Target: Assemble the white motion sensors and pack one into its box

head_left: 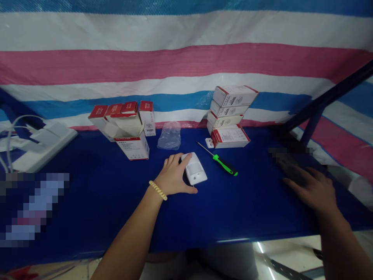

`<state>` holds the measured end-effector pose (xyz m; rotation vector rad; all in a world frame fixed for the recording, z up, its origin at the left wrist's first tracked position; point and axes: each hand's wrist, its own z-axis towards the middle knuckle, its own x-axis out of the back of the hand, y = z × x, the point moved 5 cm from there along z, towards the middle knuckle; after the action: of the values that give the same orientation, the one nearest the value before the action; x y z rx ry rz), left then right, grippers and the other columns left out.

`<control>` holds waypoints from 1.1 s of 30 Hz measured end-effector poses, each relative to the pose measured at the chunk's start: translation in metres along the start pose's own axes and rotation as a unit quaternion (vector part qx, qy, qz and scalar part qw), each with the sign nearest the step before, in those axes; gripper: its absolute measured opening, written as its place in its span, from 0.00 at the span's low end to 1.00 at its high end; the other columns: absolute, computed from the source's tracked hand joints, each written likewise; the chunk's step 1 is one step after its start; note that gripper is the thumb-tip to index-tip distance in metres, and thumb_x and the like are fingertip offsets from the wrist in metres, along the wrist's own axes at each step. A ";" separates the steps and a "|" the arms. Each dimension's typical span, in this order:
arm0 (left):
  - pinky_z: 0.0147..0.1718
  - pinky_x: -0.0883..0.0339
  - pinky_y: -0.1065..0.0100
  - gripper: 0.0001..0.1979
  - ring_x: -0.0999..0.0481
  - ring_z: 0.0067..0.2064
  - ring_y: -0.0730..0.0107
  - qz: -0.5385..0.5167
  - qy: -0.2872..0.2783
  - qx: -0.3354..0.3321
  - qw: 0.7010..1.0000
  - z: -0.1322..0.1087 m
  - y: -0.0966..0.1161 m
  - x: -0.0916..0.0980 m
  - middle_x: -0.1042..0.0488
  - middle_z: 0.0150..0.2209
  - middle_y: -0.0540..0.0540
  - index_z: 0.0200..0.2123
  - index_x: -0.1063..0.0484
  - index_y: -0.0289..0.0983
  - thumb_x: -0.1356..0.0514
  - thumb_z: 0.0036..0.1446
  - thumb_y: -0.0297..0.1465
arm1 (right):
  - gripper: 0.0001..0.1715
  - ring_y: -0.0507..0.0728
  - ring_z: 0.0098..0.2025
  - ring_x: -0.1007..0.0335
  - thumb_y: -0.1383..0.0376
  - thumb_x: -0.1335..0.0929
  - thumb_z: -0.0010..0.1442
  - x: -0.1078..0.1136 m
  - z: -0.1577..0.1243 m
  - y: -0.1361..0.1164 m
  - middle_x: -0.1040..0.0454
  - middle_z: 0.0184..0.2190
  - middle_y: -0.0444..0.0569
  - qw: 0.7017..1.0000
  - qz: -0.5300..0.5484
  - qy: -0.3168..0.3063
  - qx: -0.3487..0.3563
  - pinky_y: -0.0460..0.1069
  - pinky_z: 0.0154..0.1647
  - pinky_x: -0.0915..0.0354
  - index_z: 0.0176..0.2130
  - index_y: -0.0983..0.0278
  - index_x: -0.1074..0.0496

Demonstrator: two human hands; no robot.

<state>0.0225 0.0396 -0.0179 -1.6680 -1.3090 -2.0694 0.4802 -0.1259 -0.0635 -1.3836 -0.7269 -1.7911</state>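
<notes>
My left hand, with a yellow coiled band at the wrist, grips a white motion detector lying on the blue table. Its index finger is at the far end and its thumb at the near end. To the right of the detector lies a screwdriver with a green and black handle, its tip pointing away to the left. My right hand is closed around a dark, flat, phone-like object at the table's right side; its far end is blurred out by pixels.
An opened red-and-white box stands before several similar boxes. A clear plastic bag lies beside them. More boxes are stacked at right, near a small white piece. A white power strip with cables sits left.
</notes>
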 end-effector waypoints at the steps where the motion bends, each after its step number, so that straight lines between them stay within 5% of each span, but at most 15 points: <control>1: 0.59 0.50 0.43 0.61 0.47 0.62 0.39 0.000 0.001 0.000 1.000 0.000 0.000 0.000 0.46 0.63 0.36 0.68 0.54 0.44 0.30 0.35 0.55 | 0.52 0.74 0.57 0.37 0.32 0.46 0.50 0.000 0.000 0.000 0.35 0.58 0.58 1.000 -0.003 0.000 0.001 0.68 0.54 0.36 0.58 0.59 0.31; 10: 0.58 0.49 0.42 0.62 0.47 0.62 0.39 0.003 -0.001 0.001 1.000 0.000 0.000 -0.001 0.46 0.63 0.36 0.68 0.54 0.44 0.30 0.34 0.56 | 0.52 0.73 0.60 0.40 0.33 0.46 0.49 0.002 0.001 -0.002 0.37 0.60 0.59 0.999 -0.008 -0.042 -0.024 0.67 0.57 0.39 0.59 0.59 0.32; 23: 0.59 0.49 0.44 0.61 0.47 0.62 0.40 0.007 -0.002 0.006 1.000 0.000 -0.001 -0.001 0.47 0.64 0.37 0.68 0.54 0.44 0.30 0.34 0.56 | 0.53 0.77 0.60 0.42 0.34 0.47 0.53 0.015 0.000 -0.018 0.42 0.61 0.62 0.999 -0.018 -0.011 0.030 0.68 0.57 0.40 0.63 0.62 0.37; 28: 0.58 0.48 0.44 0.61 0.46 0.61 0.39 0.010 0.006 0.000 1.000 0.000 0.000 0.000 0.45 0.63 0.37 0.68 0.54 0.44 0.30 0.34 0.55 | 0.43 0.80 0.64 0.51 0.39 0.46 0.57 0.023 0.004 -0.030 0.54 0.66 0.59 0.997 -0.029 0.005 0.072 0.73 0.56 0.44 0.60 0.58 0.33; 33: 0.58 0.48 0.44 0.61 0.46 0.62 0.39 0.007 0.007 -0.002 1.000 0.000 -0.002 -0.001 0.45 0.63 0.37 0.68 0.53 0.44 0.31 0.35 0.56 | 0.35 0.81 0.63 0.52 0.45 0.40 0.57 0.021 0.010 -0.034 0.53 0.66 0.60 0.997 -0.020 -0.012 0.073 0.74 0.53 0.42 0.56 0.58 0.30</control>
<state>0.0216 0.0403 -0.0194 -1.6581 -1.2854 -2.0731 0.4544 -0.1032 -0.0405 -1.3040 -0.8865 -1.7176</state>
